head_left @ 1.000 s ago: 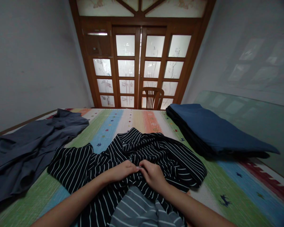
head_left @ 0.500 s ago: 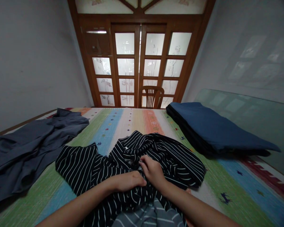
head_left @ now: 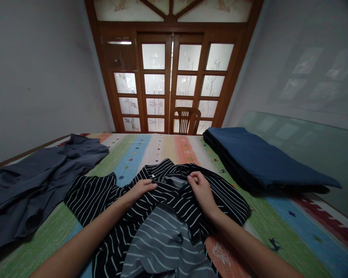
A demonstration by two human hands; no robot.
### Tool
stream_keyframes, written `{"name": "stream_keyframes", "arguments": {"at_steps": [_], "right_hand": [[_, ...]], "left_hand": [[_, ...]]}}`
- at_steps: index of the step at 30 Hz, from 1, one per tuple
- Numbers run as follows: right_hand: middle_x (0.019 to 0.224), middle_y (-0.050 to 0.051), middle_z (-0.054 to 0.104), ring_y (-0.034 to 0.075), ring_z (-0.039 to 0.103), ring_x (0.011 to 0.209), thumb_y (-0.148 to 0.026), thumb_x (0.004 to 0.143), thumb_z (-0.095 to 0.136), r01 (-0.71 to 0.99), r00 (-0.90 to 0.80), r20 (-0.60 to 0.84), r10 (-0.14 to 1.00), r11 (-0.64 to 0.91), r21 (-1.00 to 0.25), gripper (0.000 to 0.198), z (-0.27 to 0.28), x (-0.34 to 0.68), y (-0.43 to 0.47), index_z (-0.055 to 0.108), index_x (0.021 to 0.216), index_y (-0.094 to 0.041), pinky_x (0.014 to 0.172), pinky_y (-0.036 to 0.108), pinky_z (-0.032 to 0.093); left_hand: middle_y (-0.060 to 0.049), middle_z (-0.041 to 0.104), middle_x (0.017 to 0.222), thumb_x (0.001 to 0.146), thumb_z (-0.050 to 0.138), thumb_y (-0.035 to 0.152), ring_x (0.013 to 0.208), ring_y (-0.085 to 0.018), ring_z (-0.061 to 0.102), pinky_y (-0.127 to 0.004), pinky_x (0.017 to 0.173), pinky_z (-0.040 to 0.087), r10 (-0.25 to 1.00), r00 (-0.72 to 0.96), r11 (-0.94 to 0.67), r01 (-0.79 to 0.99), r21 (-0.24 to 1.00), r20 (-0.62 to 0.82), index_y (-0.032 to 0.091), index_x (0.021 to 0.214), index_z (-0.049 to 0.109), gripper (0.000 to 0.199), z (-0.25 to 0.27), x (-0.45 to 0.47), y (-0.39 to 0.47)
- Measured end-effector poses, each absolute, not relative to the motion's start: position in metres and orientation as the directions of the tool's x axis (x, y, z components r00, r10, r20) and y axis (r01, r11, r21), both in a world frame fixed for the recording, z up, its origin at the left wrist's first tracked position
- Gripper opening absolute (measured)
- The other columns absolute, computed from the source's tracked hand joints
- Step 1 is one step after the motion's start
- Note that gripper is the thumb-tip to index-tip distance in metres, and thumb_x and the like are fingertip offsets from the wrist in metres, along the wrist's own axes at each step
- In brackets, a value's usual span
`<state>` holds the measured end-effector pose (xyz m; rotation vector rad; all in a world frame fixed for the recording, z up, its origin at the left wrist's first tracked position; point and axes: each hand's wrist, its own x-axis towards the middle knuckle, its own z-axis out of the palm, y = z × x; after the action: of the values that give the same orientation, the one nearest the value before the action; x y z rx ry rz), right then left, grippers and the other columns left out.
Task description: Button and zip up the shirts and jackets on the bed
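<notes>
- Left hand (head_left: 143,189): thumb and fingers grasping striped cloth; exact grip partly hidden.
- Right hand (head_left: 201,191): thumb and forefinger pinching a dark fold, a little apart from the left.
- Black-and-white striped shirt (head_left: 162,190): beneath both hands, mid-bench, well short of the far edge; rumpled. One short sleeve (head_left: 90,195) spreads toward the left edge.
- Grey inner face of shirt (head_left: 159,235): exposed on the near side, between the forearms.
- Bench (head_left: 157,148): covered in multicoloured striped cloth.
- Dark grey garment (head_left: 49,170): creased, along the left edge.
- Folded blue cloth (head_left: 258,154): on darker cloth (head_left: 234,168), by the right edge.
- Pale green panel (head_left: 304,144): beyond the right edge, against the wall.
- Wooden chair (head_left: 186,115): at the far edge, before paned doors (head_left: 170,96).
</notes>
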<state>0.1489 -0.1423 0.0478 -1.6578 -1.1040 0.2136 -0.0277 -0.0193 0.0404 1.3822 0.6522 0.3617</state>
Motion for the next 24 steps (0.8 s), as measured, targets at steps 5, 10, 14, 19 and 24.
{"name": "stream_keyframes", "arguments": {"at_steps": [5,10,14,19,24], "right_hand": [[0.061,-0.002,0.049,0.012,0.048,0.055,-0.024,0.076,0.041,0.777,0.328,0.443,0.834,0.029,-0.629,0.018,0.056,0.124,-0.156,0.047,0.092,-0.018,0.054,0.023,0.037],[0.099,0.007,0.052,0.021,0.049,0.087,-0.032,0.072,0.054,0.929,-0.210,0.271,0.939,0.278,-0.245,0.035,0.060,0.096,-0.172,0.050,0.106,-0.023,0.069,0.031,0.040],[0.105,0.005,0.054,0.020,0.048,0.091,-0.011,0.070,0.052,0.873,-0.422,0.168,0.891,0.450,-0.189,0.049,0.064,0.097,-0.179,0.043,0.116,-0.025,0.077,0.029,0.036],[0.078,0.002,0.061,0.016,0.054,0.072,-0.005,0.067,0.045,0.876,-0.442,0.102,0.891,0.453,-0.167,0.039,0.068,0.109,-0.175,0.057,0.097,-0.027,0.064,0.024,0.037],[0.061,0.003,0.063,0.016,0.056,0.057,-0.008,0.064,0.047,0.945,-0.328,-0.077,0.942,0.326,-0.037,0.022,0.073,0.132,-0.168,0.064,0.068,-0.021,0.048,0.023,0.034]], "left_hand": [[0.003,0.055,0.055,0.051,0.061,0.049,0.057,-0.014,0.052,-0.027,0.060,0.039,0.734,0.655,0.060,0.200,0.978,-0.178,0.016,0.058,0.051,0.036,0.038,-0.024,-0.013],[0.005,0.051,0.051,0.055,0.057,0.049,0.053,-0.013,0.049,-0.026,0.058,0.037,0.777,0.620,-0.016,0.191,0.981,-0.109,0.017,0.054,0.046,0.034,0.041,-0.026,-0.010],[0.004,0.050,0.050,0.052,0.058,0.050,0.054,-0.014,0.049,-0.027,0.059,0.037,0.811,0.573,0.000,0.196,0.981,-0.115,0.017,0.053,0.046,0.035,0.049,-0.029,-0.007],[0.004,0.052,0.053,0.057,0.056,0.049,0.056,-0.014,0.049,-0.025,0.060,0.036,0.855,0.515,-0.046,0.195,0.980,-0.063,0.017,0.055,0.049,0.033,0.060,-0.036,-0.001],[0.004,0.047,0.049,0.059,0.052,0.046,0.054,-0.014,0.046,-0.024,0.056,0.033,0.890,0.449,-0.249,0.338,0.908,0.077,0.018,0.049,0.047,0.030,0.077,-0.044,0.002]]}}
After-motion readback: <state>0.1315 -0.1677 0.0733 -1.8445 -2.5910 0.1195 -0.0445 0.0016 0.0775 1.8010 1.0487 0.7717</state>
